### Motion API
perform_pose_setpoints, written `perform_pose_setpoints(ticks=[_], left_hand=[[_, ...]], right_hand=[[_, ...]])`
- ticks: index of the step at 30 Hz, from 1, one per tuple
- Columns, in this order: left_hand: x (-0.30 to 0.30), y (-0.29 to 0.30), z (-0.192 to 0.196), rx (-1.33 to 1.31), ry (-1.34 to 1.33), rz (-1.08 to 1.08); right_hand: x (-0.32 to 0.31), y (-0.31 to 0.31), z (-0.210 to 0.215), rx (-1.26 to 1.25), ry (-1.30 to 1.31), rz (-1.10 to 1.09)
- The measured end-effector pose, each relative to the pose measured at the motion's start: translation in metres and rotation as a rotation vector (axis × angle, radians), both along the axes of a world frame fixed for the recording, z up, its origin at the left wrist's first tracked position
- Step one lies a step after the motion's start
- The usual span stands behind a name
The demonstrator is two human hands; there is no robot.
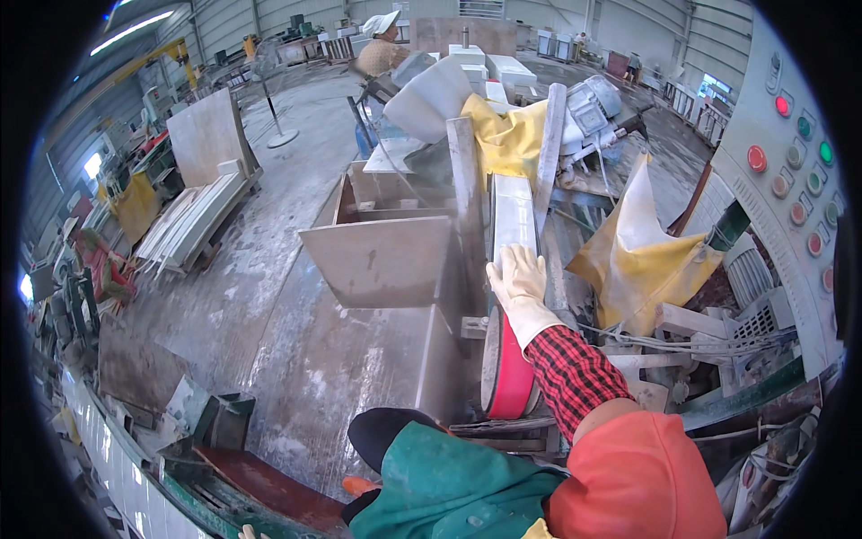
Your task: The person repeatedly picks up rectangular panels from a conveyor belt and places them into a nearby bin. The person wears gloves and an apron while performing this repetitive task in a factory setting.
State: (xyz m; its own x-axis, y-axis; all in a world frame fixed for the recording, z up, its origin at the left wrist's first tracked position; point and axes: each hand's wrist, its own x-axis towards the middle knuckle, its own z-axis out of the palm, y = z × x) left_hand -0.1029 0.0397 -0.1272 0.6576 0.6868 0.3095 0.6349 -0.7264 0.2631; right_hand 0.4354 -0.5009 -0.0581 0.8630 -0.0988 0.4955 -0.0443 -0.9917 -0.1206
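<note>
the right hand [518,280], in a pale work glove with a red checked sleeve behind it, lies flat on the near end of a long white stone strip [514,220]. the strip stands on its narrow edge and runs away from the person along the bed of a stone-working machine [467,180]. the grip is open: fingers stretched out together and pressed on the stone, not curled around it. i cannot make out the left hand.

just below the glove sits a red wheel [514,382] with a pale rim, close under the wrist. left of the strip a grey slab [382,260] stands against the machine, with a box-like trough behind it. to the right hang yellow sheets [633,265], wet and crumpled, and beyond them is a control panel [763,207] with red and green buttons. farther off, a person in a white hat [381,25] works at the far end of the line.

by the look of it, the step in hand is steadying or feeding the strip along its track, palm acting as the guide. any further push calls for even pressure along the strip's length so that it stays upright and does not lean onto the grey slab. the glove and sleeve also need to keep clear of the red wheel underneath.
</note>
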Motion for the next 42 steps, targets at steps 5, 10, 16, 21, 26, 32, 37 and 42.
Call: perform_pose_setpoints(ticks=[5,10,16,21,26,32,37,42], left_hand=[[0.013,-0.021,0.022,-0.069,-0.012,0.063],[0.011,-0.022,0.025,-0.089,-0.005,0.06],[0.006,-0.016,0.022,-0.095,0.02,0.044],[0.006,-0.013,0.017,-0.105,-0.008,0.035],[0.005,-0.012,0.014,-0.134,-0.048,0.066],[-0.004,-0.001,-0.011,-0.097,-0.252,0.082],[0.0,-0.004,-0.016,-0.083,-0.264,0.078],[-0.001,-0.003,-0.016,-0.086,-0.305,0.081]], right_hand=[[-0.006,-0.001,-0.002,-0.008,-0.011,-0.004],[-0.014,0.004,0.001,-0.019,-0.038,0.011],[-0.025,0.011,0.011,0.025,0.088,-0.012],[-0.026,0.004,0.0,0.003,-0.026,0.007],[-0.035,0.01,0.003,-0.014,-0.008,0.002],[-0.042,0.018,0.004,0.023,0.051,-0.023],[-0.053,0.024,0.017,0.127,0.199,-0.097],[-0.062,0.024,0.01,0.217,0.187,-0.089]])
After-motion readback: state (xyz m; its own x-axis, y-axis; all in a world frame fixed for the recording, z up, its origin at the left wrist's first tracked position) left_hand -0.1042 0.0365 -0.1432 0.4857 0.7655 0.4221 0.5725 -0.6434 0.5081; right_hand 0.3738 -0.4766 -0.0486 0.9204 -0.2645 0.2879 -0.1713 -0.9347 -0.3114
